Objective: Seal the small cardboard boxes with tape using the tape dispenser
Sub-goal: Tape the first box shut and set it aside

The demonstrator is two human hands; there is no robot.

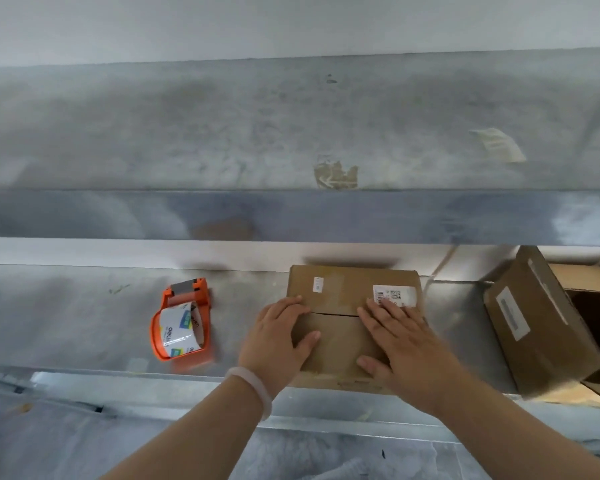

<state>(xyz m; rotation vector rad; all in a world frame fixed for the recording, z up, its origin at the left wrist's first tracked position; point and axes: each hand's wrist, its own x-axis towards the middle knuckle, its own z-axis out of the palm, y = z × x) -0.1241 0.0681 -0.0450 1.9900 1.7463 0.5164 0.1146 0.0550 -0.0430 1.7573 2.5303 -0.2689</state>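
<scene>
A small brown cardboard box [340, 334] lies on the grey metal bench, its two top flaps closed with a thin seam between them. My left hand [278, 341] presses flat on the left part of the lid, fingers straight. My right hand [399, 344] presses flat on the right part, fingertips near a white barcode label [394, 294]. An orange tape dispenser [184, 323] with a roll of clear printed tape lies on the bench to the left of the box, untouched.
A larger open cardboard box [548, 327] stands tilted at the right edge. A metal shelf [291, 216] overhangs the back of the bench, with tape scraps stuck on its top. The bench's front edge [187, 375] runs just below the dispenser.
</scene>
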